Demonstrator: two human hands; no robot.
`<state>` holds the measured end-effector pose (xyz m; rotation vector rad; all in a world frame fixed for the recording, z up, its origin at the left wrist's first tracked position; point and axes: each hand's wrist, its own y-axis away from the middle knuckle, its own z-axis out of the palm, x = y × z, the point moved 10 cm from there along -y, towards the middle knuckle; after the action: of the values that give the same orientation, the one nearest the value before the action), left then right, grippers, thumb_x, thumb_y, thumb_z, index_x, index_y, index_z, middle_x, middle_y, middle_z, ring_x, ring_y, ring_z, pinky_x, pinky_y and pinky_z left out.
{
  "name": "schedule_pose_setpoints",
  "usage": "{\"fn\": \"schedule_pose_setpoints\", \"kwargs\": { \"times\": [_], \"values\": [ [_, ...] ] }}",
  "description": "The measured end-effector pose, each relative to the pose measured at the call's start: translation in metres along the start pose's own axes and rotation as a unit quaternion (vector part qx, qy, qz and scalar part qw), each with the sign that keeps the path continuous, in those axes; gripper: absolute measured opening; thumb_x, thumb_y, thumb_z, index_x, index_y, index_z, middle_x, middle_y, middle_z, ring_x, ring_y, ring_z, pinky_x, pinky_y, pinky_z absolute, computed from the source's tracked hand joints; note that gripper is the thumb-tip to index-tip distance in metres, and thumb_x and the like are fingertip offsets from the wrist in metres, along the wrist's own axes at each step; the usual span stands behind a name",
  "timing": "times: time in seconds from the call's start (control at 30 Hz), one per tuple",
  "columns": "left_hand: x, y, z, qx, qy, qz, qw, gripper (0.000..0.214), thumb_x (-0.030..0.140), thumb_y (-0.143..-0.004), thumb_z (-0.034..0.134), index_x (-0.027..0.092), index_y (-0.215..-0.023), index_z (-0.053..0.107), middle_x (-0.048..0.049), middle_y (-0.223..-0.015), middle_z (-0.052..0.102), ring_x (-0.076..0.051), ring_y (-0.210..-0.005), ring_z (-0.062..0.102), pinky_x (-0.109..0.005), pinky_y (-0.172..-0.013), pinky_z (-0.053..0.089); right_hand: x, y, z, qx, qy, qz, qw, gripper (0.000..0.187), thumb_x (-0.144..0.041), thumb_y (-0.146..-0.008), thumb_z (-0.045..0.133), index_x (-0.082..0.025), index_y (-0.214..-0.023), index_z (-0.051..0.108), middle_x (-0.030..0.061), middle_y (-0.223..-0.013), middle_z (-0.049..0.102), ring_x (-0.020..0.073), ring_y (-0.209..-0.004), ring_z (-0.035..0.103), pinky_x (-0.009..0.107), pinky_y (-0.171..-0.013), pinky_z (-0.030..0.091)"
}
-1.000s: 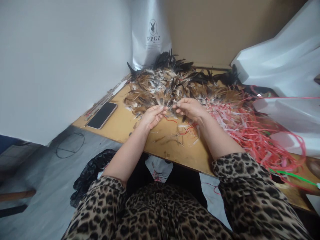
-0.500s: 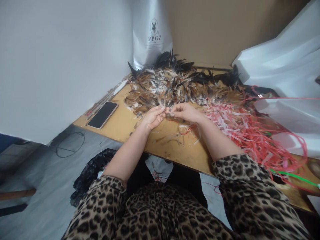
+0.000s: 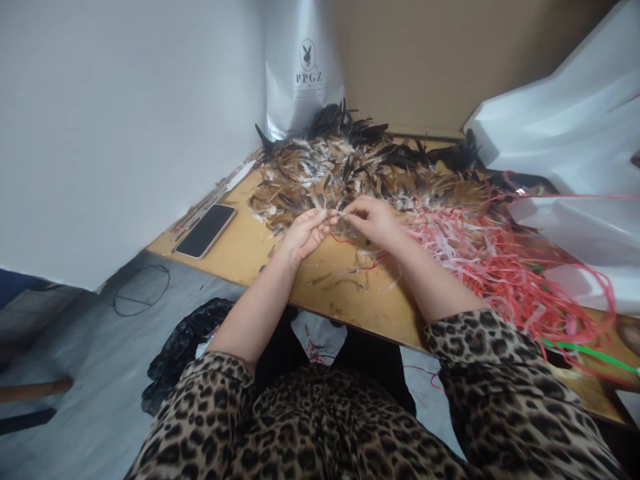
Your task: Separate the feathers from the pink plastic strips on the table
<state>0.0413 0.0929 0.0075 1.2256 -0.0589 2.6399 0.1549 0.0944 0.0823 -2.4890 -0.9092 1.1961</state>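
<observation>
My left hand [image 3: 306,235] is turned palm up, thumb and fingertips pinched on what looks like a small pale feather [image 3: 319,199]; its edges merge with the pile behind. Just to the right, my right hand [image 3: 374,221] is closed in a pinch, its fingertips close to those of the left. Between them shows a thin pale bit, too small to name. Beyond both hands spreads a heap of brown, white and black feathers [image 3: 360,163]. A red thread [image 3: 344,241] lies on the wooden table [image 3: 320,287] under my fingers.
A phone [image 3: 206,231] lies at the table's left side. Red and pink plastic strips [image 3: 500,267] are heaped at the right, beside white plastic sheeting [image 3: 565,133]. A white printed bag [image 3: 305,87] stands at the back. A black plastic bag [image 3: 185,347] is on the floor.
My right hand has shifted slightly up and right, widening the gap between the fingertips. My left hand stays nearly in place.
</observation>
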Motion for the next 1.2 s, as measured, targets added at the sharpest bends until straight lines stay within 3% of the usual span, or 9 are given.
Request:
{"fn": "schedule_pose_setpoints", "kwargs": {
  "times": [0.07,0.2,0.33,0.47,0.6,0.73,0.9,1.03,1.2],
  "values": [
    [-0.001,-0.002,-0.005,0.014,0.004,-0.003,1.000,0.008,0.007,-0.080,0.052,0.011,-0.074,0.057,-0.0058,-0.085,0.068,-0.007,-0.069,0.064,-0.010,-0.053,0.047,-0.017,0.003,-0.012,0.052,0.151,-0.073,0.984,0.022,-0.028,-0.083,0.047,-0.017,-0.086,0.066,0.0074,-0.089,0.062,0.0158,-0.079,0.053,0.027,-0.068,0.038],
    [-0.012,-0.002,-0.006,0.016,-0.024,-0.045,0.999,0.008,0.007,-0.080,0.052,0.010,-0.074,0.058,-0.0076,-0.085,0.068,-0.007,-0.066,0.064,-0.009,-0.050,0.045,-0.031,0.010,-0.004,0.056,0.324,-0.153,0.932,0.027,-0.025,-0.088,0.039,-0.019,-0.086,0.066,0.0072,-0.089,0.060,0.0164,-0.079,0.049,0.028,-0.066,0.033],
    [-0.022,0.001,0.002,-0.017,-0.045,-0.082,0.995,0.008,0.006,-0.079,0.053,0.008,-0.081,0.060,-0.0079,-0.082,0.068,-0.007,-0.062,0.064,-0.009,-0.047,0.044,-0.032,0.013,0.010,0.049,0.372,-0.189,0.907,0.025,-0.024,-0.088,0.040,-0.019,-0.082,0.064,0.0070,-0.086,0.059,0.0169,-0.076,0.046,0.029,-0.064,0.030],
    [-0.025,0.003,0.001,-0.002,-0.047,-0.099,0.994,0.005,0.005,-0.078,0.055,0.008,-0.077,0.058,-0.0062,-0.075,0.067,-0.005,-0.058,0.062,-0.009,-0.046,0.043,-0.030,0.014,0.015,0.042,0.358,-0.188,0.914,0.024,-0.023,-0.087,0.041,-0.019,-0.082,0.064,0.0073,-0.087,0.059,0.0171,-0.077,0.046,0.029,-0.066,0.031],
    [-0.022,0.001,-0.003,0.024,-0.052,-0.081,0.995,0.006,0.003,-0.077,0.055,0.008,-0.073,0.056,-0.0029,-0.066,0.065,-0.003,-0.053,0.059,-0.008,-0.048,0.043,-0.024,0.012,0.002,0.077,0.261,-0.134,0.953,0.022,-0.024,-0.085,0.043,-0.019,-0.087,0.064,0.0079,-0.091,0.059,0.0170,-0.083,0.050,0.029,-0.071,0.036],
    [-0.010,-0.002,-0.006,0.037,-0.074,-0.019,0.996,0.004,0.009,-0.075,0.060,0.009,-0.073,0.057,-0.0024,-0.068,0.065,-0.003,-0.054,0.059,-0.010,-0.052,0.044,0.009,0.007,-0.018,0.148,0.046,0.038,0.987,0.021,-0.032,-0.079,0.050,-0.016,-0.082,0.063,0.0065,-0.083,0.061,0.0157,-0.073,0.053,0.028,-0.067,0.040],
    [0.000,0.001,-0.001,0.043,-0.117,0.030,0.992,0.011,0.017,-0.072,0.065,0.011,-0.074,0.057,-0.0021,-0.070,0.066,-0.004,-0.057,0.060,-0.013,-0.055,0.045,0.049,0.013,0.026,0.037,-0.258,0.279,0.924,0.035,-0.050,-0.064,0.064,-0.016,-0.062,0.055,-0.0018,-0.049,0.049,0.0070,-0.041,0.034,0.022,-0.041,0.026],
    [-0.002,0.002,0.004,0.026,-0.152,0.030,0.988,0.015,0.020,-0.070,0.068,0.011,-0.075,0.057,-0.0028,-0.070,0.067,-0.006,-0.057,0.061,-0.015,-0.054,0.045,0.044,0.016,0.043,0.019,-0.363,0.300,0.882,0.039,-0.050,-0.054,0.071,-0.017,-0.061,0.050,-0.0064,-0.043,0.042,0.0045,-0.038,0.029,0.020,-0.039,0.019],
    [-0.008,0.000,0.004,0.006,-0.128,0.006,0.992,0.013,0.019,-0.072,0.066,0.010,-0.078,0.058,-0.0042,-0.073,0.068,-0.007,-0.060,0.063,-0.014,-0.052,0.044,0.045,0.015,0.034,0.077,-0.351,0.279,0.890,0.038,-0.048,-0.053,0.071,-0.018,-0.060,0.049,-0.0069,-0.046,0.043,0.0048,-0.040,0.031,0.021,-0.040,0.021]
  ]
}}
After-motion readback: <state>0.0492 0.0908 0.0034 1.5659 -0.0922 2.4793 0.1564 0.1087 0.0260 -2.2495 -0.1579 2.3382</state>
